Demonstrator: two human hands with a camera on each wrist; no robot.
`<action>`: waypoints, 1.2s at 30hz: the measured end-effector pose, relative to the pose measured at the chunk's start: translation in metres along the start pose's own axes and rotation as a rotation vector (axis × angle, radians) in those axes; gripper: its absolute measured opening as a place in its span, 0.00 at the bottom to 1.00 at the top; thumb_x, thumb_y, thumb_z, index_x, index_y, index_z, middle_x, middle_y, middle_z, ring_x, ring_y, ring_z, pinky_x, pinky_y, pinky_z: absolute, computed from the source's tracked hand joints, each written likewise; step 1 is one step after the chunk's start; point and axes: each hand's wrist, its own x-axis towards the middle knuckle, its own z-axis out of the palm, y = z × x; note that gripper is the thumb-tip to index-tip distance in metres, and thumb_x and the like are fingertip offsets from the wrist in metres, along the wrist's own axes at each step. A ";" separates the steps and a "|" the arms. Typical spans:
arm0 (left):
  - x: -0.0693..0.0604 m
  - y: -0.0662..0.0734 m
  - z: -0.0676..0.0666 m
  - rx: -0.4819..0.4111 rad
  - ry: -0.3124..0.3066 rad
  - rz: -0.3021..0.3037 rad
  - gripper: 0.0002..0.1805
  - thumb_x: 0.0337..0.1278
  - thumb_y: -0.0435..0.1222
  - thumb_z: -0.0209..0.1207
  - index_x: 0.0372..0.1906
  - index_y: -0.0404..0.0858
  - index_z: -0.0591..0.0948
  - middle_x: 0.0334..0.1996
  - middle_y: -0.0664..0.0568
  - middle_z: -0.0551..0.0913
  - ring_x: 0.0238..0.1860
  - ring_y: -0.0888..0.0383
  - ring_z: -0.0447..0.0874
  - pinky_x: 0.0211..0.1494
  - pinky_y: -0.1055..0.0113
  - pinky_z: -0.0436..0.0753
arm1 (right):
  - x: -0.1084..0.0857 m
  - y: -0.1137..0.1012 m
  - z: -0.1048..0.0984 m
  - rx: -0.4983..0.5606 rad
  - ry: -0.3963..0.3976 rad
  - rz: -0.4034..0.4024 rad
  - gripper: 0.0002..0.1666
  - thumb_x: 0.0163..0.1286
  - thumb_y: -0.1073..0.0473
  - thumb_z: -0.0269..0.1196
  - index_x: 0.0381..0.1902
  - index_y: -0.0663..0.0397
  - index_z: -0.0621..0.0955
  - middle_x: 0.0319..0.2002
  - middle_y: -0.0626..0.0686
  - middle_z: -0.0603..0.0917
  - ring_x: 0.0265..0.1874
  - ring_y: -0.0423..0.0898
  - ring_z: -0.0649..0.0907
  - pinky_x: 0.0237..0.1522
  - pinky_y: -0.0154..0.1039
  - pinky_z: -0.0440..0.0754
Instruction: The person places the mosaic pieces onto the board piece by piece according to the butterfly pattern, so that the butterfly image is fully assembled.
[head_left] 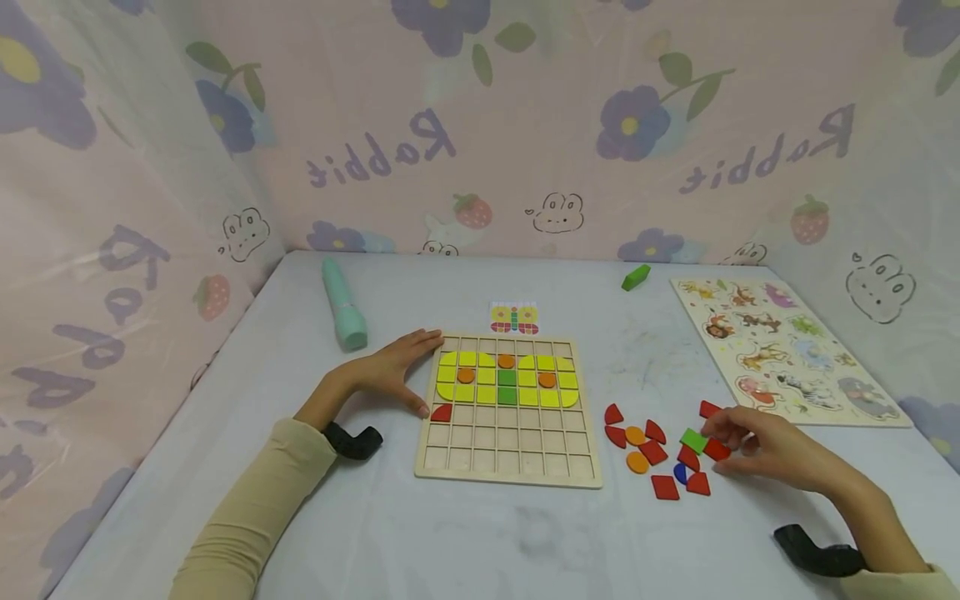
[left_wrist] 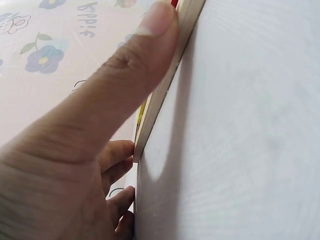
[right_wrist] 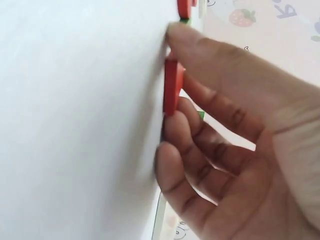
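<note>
- the relation that counts: a red piece (head_left: 717,451) lies in the gap between the thumb and fingers of my right hand (head_left: 776,450), to the left of my palm. that hand is much the nearer one.
- my fingers bend around the piece, thumb on the near side, fingertips on the far side; i cannot tell whether they pinch it or only straddle it.
- its long axis i cannot make out: my fingers cover part of its outline from above, and the right wrist view shows it edge-on.
- a green square (head_left: 693,441) sits just beside it on the left, so that side is tight.
- the grid board (head_left: 517,462) lies well to the left, past the scattered loose pieces (head_left: 652,452).
- my left hand (head_left: 386,367) grasps nothing; its fingers are spread, thumb and a fingertip touching the board's left edge.
- just inside that edge, beside my thumb, sits a red quarter piece (head_left: 442,412); the board's nearest rows show bare wood.
- for room, a narrow strip of table (head_left: 480,542) parts the board from the pieces, with more on the near side; the animal puzzle (head_left: 795,350) bounds my right hand on the far side.
</note>
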 end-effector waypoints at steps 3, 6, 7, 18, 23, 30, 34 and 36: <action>0.001 -0.001 0.000 0.008 0.000 0.008 0.62 0.34 0.56 0.71 0.73 0.40 0.51 0.74 0.49 0.45 0.74 0.46 0.35 0.72 0.46 0.44 | 0.001 -0.002 0.001 -0.009 -0.005 0.028 0.19 0.50 0.58 0.73 0.40 0.55 0.79 0.32 0.41 0.79 0.28 0.36 0.74 0.29 0.27 0.76; 0.001 -0.001 0.001 0.017 -0.001 0.016 0.61 0.34 0.56 0.71 0.73 0.40 0.51 0.74 0.49 0.45 0.74 0.46 0.35 0.72 0.46 0.44 | 0.003 -0.005 -0.001 -0.015 -0.027 0.050 0.19 0.51 0.59 0.72 0.40 0.56 0.79 0.32 0.40 0.79 0.28 0.36 0.74 0.29 0.28 0.76; 0.001 -0.001 0.001 0.015 -0.001 0.018 0.61 0.34 0.56 0.71 0.73 0.40 0.51 0.74 0.49 0.45 0.74 0.46 0.35 0.72 0.46 0.44 | 0.004 -0.006 -0.002 -0.019 -0.030 0.052 0.19 0.51 0.59 0.72 0.40 0.56 0.79 0.32 0.40 0.79 0.28 0.36 0.74 0.29 0.28 0.76; 0.001 -0.001 0.000 0.016 0.003 0.023 0.62 0.34 0.56 0.71 0.73 0.38 0.51 0.74 0.47 0.46 0.73 0.45 0.36 0.72 0.45 0.45 | 0.051 -0.057 0.013 -0.030 0.028 0.001 0.18 0.50 0.61 0.72 0.40 0.53 0.81 0.33 0.40 0.80 0.31 0.39 0.76 0.34 0.31 0.78; 0.001 -0.002 0.001 0.023 0.003 0.017 0.62 0.34 0.56 0.71 0.73 0.39 0.51 0.74 0.47 0.46 0.73 0.45 0.36 0.72 0.45 0.45 | 0.089 -0.091 0.039 0.012 0.003 -0.107 0.17 0.51 0.62 0.72 0.40 0.53 0.81 0.33 0.41 0.80 0.32 0.41 0.77 0.35 0.34 0.79; 0.002 -0.003 0.001 0.022 0.002 0.016 0.62 0.34 0.56 0.71 0.73 0.39 0.50 0.74 0.48 0.45 0.74 0.46 0.36 0.72 0.46 0.45 | 0.142 -0.141 0.075 0.077 -0.045 -0.222 0.14 0.54 0.61 0.70 0.40 0.54 0.83 0.33 0.41 0.81 0.34 0.42 0.78 0.38 0.36 0.79; 0.002 -0.004 0.002 0.023 -0.001 0.014 0.62 0.34 0.57 0.71 0.73 0.40 0.50 0.74 0.49 0.45 0.74 0.46 0.35 0.72 0.46 0.45 | 0.168 -0.163 0.093 0.063 -0.066 -0.276 0.14 0.55 0.60 0.69 0.41 0.56 0.83 0.34 0.43 0.83 0.34 0.41 0.79 0.38 0.36 0.80; 0.002 -0.005 0.001 0.025 0.001 0.016 0.62 0.34 0.57 0.71 0.73 0.41 0.50 0.74 0.49 0.45 0.74 0.46 0.36 0.72 0.46 0.45 | 0.180 -0.170 0.100 0.064 -0.080 -0.301 0.14 0.56 0.60 0.69 0.41 0.56 0.84 0.35 0.45 0.83 0.34 0.41 0.79 0.39 0.36 0.80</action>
